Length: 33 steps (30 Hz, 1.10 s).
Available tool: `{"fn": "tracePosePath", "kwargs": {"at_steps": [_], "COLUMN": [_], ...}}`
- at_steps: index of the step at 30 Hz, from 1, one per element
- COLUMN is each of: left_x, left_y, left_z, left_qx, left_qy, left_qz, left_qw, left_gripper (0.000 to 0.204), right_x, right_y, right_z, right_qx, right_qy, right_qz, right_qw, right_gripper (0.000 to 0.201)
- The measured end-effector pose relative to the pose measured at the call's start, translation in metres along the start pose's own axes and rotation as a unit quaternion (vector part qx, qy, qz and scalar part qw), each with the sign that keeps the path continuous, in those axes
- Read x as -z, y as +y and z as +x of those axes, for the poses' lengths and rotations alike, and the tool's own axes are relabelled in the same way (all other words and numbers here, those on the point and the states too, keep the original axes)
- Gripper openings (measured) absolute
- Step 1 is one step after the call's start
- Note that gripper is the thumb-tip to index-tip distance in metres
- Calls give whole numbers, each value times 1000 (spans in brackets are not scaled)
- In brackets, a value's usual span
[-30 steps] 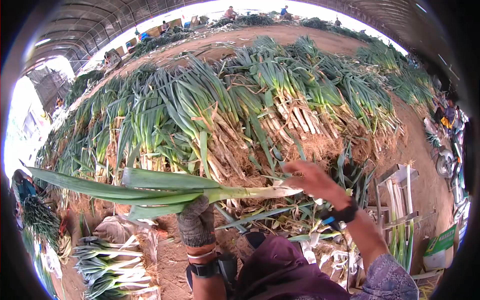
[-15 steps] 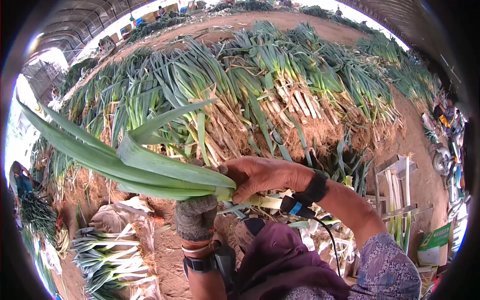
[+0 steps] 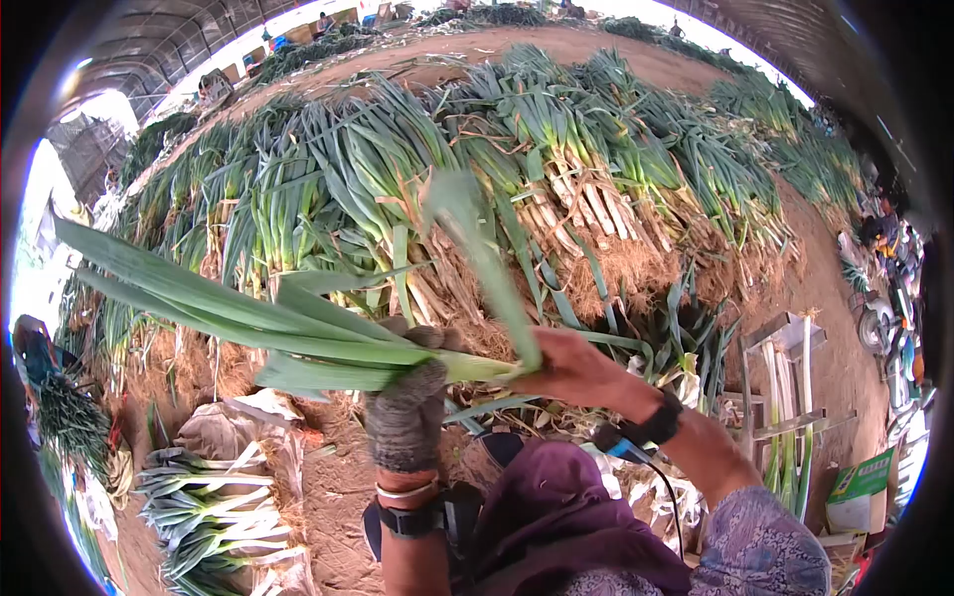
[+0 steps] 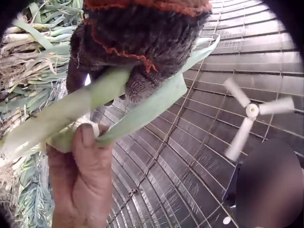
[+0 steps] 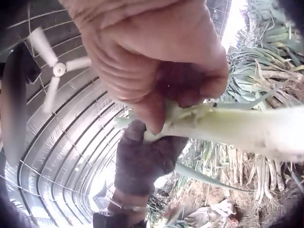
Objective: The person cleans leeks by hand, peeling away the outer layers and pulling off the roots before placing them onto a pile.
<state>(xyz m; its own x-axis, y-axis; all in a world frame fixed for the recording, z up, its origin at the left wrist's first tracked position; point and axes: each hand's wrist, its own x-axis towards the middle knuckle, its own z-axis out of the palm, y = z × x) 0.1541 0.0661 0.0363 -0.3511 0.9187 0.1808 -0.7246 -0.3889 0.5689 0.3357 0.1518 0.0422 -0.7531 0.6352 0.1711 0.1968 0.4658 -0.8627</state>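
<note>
Shifted right since the frame half a second earlier: the right hand point(image 3: 574, 370), then close against the gloved left hand point(image 3: 409, 412), is now seen apart from it, with one loose leaf point(image 3: 489, 270) bent back toward the far side, blurred. The leek point(image 3: 338, 343) is held across the near centre, leaves to the left, pale stalk to the right. Left fingers are curled round its neck; right thumb and fingers are pinched on the loose leaf's base. Step judged to be outer-leaf stripping: the neck should be gripped firmly and the leaf drawn steadily along the stalk, since a sideways jerk might tear it short or bruise the white part. Counts: leek in hand, one; bent-back leaf, one; glove, one; fan point(image 4: 252, 110), one, three-bladed; green-and-white box point(image 3: 861, 489), near right, one. Cleaned leeks point(image 3: 214, 512), near left, and heaped leeks point(image 3: 383, 169), far side, could not be counted reliably.
</note>
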Motion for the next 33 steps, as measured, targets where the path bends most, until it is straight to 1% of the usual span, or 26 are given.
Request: {"fn": "tracePosePath", "kwargs": {"at_steps": [1,2,3,4,5,6,7,8,9,10,12,13,15,16,17,18,19,21,22,24,25,27,28,31,32,33], "left_x": [-1,0,2,3,3,6,8,14,17,19,14,15,15,16,17,17,16,11,7,13,15,19,20,19,18,17], "left_y": [-6,-14,-19,-20,-17,-10,-3,-2,2,5,7,7,4,2,1,0,1,8,11,13,14,17,18,20,21,23], "left_z": [-2,-3,-3,-2,-1,0,1,4,3,2,0,-1,0,2,4,6,7,4,2,3,4,3,3,4,4,3], "left_qx": [-4,-7,-8,-25,-18,-11,-3,-22,-23,-25,-30,-36,-40,-45,-50,-56,-52,-44,-37,-28,-25,-31,-31,-30,-30,-33], "left_qy": [16,32,46,37,60,83,105,103,111,120,148,147,139,108,76,44,42,44,42,-11,-36,-49,-61,-102,-116,-124], "left_qz": [0,0,1,-9,-11,-14,-17,-44,-36,-27,-12,-10,-3,-8,-13,-18,-17,-13,-10,-29,-41,-32,-31,-33,-34,-31], "left_qw": [1000,999,999,999,998,996,994,993,993,992,988,988,989,993,996,997,998,998,998,999,998,998,997,994,992,991], "left_gripper": [48,47,46,44,43,41,40,40,41,41,42,42,42,43,43,44,46,49,54,57,58,61,60,60,60,60], "right_x": [8,12,18,29,42,57,71,82,91,98,105,107,96,88,77,66,54,26,16,5,4,0,-3,2,4,7], "right_y": [2,21,45,59,73,100,127,147,161,172,173,180,135,114,94,77,65,54,51,47,48,51,51,52,56,66], "right_z": [-14,-31,-48,-64,-84,-107,-131,-153,-173,-189,-200,-197,-141,-116,-92,-71,-52,-21,-12,1,2,1,-2,-7,-10,-13], "right_qx": [-60,-88,-117,-159,-201,-253,-298,-343,-383,-375,-352,-306,-216,-208,-196,-146,-93,14,30,65,56,35,-12,2,34,66], "right_qy": [25,61,98,132,168,157,144,130,114,131,159,184,237,194,149,112,74,52,27,-27,-19,-6,4,7,40,72], "right_qz": [48,133,216,178,139,0,-138,-245,-347,-397,-490,-442,-336,-246,-154,-135,-115,-79,-68,-47,-3,86,188,51,-62,-174], "right_qw": [997,985,965,962,955,955,934,897,848,828,781,823,886,927,957,974,986,995,997,996,998,996,982,999,997,980], "right_gripper": [25,23,20,22,24,26,28,30,33,34,36,38,43,44,45,45,45,40,36,29,26,20,14,14,14,14]}}
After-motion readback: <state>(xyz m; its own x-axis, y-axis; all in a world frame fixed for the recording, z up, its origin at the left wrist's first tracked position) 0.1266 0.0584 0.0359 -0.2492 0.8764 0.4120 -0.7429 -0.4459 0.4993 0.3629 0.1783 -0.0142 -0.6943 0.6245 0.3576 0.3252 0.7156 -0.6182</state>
